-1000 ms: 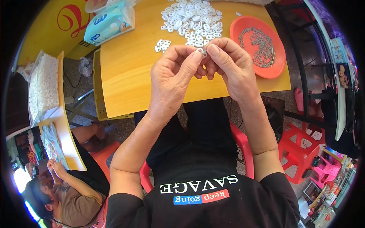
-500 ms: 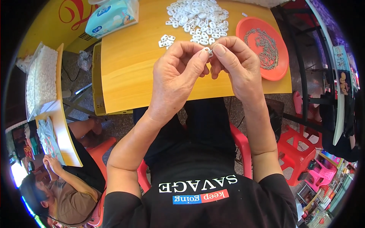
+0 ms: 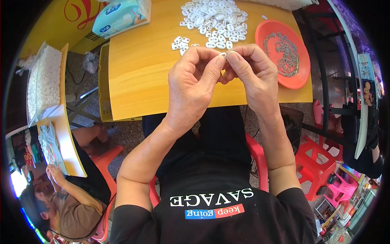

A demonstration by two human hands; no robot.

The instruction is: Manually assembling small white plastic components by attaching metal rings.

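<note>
Over the near half of the table, my left hand (image 3: 193,77) pinches a small white plastic piece (image 3: 223,54) between thumb and forefinger. My right hand (image 3: 256,75) is closed against it, thumb and fingers pressed together at the piece's other side; whether these fingers hold anything more is hidden. Just beyond my hands lies a heap of white oval two-hole plastic pieces (image 3: 215,18). A smaller cluster of white pieces (image 3: 178,42) sits apart, left of the heap. To the right of my right hand, a red plate (image 3: 297,82) carries many thin grey metal bits (image 3: 289,61).
A blue tissue pack (image 3: 122,18) stands at the table's far left. On the left, another person (image 3: 73,211) works at a side table (image 3: 73,150) bearing a bag of white pieces (image 3: 44,83). Red stools (image 3: 315,166) stand on the floor at right.
Both hands remain together and have shifted slightly lower in the picture. The white piece between them has turned and shows less of its face. The table's contents also appear slightly lower.
</note>
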